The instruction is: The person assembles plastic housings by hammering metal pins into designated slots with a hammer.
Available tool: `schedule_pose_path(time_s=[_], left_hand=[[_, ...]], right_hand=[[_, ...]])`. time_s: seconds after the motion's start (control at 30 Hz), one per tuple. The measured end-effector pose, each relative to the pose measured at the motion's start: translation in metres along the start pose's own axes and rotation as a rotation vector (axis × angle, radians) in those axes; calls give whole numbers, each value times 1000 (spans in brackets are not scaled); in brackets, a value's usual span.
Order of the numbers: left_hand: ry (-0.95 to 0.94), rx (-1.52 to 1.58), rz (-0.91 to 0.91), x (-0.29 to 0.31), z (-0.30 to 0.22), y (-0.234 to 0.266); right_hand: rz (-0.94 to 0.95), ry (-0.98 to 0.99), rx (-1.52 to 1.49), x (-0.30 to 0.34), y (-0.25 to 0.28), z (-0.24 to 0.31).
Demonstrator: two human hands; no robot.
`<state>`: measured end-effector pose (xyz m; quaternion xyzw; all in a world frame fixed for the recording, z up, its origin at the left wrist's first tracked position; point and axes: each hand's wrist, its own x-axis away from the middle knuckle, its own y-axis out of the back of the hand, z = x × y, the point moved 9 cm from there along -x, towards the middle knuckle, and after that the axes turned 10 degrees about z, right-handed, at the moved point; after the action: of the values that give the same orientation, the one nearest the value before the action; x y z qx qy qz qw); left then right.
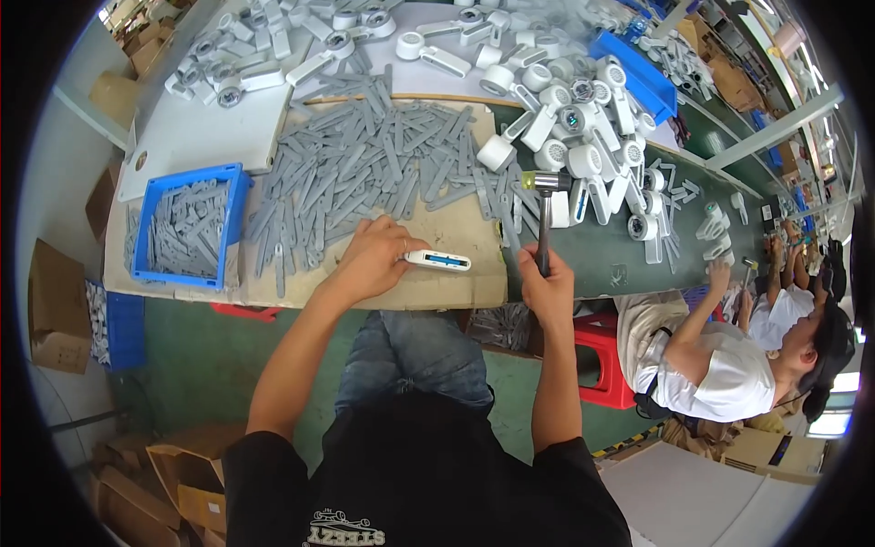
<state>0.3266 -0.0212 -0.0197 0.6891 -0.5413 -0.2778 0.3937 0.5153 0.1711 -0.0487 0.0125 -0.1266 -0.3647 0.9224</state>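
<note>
Below, left hand (374,260) pinching one white casing (441,262), right hand (549,290) clamped round one hammer (545,219)

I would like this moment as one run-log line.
left hand: holds white part; right hand: holds hammer; nearby: loose grey strips, blue tray

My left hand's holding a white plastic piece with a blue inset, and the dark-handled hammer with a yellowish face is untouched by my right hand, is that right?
Not quite: the head view shows your right hand gripping the dark-handled hammer with the yellowish face. Your left hand does hold the white plastic piece with the blue inset.
</note>
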Motion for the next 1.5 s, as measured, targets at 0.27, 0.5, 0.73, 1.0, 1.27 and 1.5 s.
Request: schedule_pose_path(time_s=[0.27,0.5,0.73,1.0,1.27,1.5], left_hand=[[-141,134,-193,11,1,14],[-150,184,-274,15,10,7],[-180,175,-294,18,11,8],[-243,98,-336,20,5,8],[-330,-88,-280,17,-9,5],[-315,-63,-286,17,-6,3]], right_hand=[[310,160,206,4,-63,11],[388,52,205,-7,-82,-5],[335,99,139,-8,-79,2],[423,75,313,-15,-83,1],[395,24,502,-18,-84,16],[469,-218,204,-19,-86,-11]])
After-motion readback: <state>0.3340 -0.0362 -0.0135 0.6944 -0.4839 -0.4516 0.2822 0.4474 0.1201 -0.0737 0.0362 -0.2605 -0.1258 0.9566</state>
